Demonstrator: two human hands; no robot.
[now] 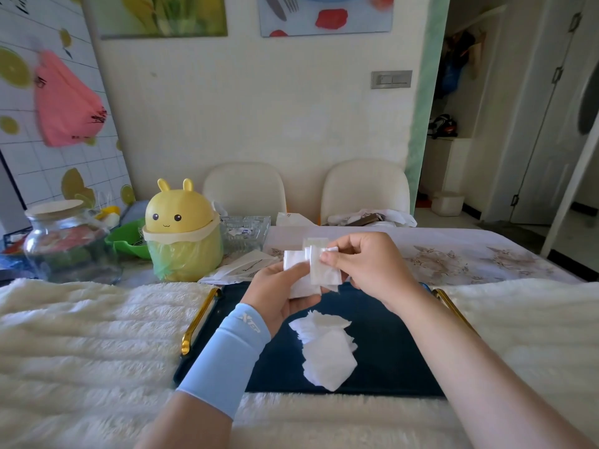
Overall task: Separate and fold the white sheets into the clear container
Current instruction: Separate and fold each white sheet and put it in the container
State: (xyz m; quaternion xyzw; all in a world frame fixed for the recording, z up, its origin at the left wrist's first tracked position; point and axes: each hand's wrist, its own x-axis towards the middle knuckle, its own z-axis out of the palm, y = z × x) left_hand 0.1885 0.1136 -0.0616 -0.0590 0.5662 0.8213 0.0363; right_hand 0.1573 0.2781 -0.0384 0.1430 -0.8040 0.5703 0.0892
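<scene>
White sheets (299, 275), apparently thin and limp, were gripped in the left hand (275, 298) while the right hand (366, 267) pinched one sheet's upper corner between thumb and forefinger. A loose pile (327, 348) lay on the navy tray (389, 351) below both hands; peeling by a corner looked safest against tearing.

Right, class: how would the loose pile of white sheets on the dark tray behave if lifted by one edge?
Probably floppy: the pile of white sheets lies crumpled, with ragged edges. Likely to fan apart rather than lift whole, since its layers sit loosely offset on the tray.
</scene>
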